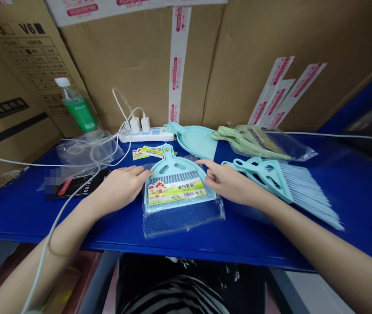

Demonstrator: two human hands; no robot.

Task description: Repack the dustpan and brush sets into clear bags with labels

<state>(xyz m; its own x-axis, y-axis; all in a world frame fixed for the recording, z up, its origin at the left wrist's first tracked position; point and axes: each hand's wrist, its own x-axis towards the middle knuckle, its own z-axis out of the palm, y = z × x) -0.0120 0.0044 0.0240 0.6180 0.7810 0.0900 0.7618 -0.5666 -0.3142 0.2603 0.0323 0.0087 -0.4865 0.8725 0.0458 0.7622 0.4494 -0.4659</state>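
Observation:
In front of me a light-blue dustpan and brush set (169,168) lies flat in a clear plastic bag (179,224), handle pointing away. A printed card (175,192) shows across the bristles. My left hand (123,187) is closed at the set's left edge, its fingers together on the bag and pan rim. On the other side my right hand (230,181) has its index finger stretched out over the bag's upper right edge, the other fingers curled. Right of that hand lie light-blue hand brushes (306,187), bristles to the right.
Behind are a light-blue dustpan (197,139) and a bagged green set (257,141). Loose cards (153,151) lie before a power strip (156,135) with chargers. At left are a bottle (79,109), crumpled plastic (87,150), a phone (84,185) and a white cable (58,218). Cardboard boxes (133,56) wall the back.

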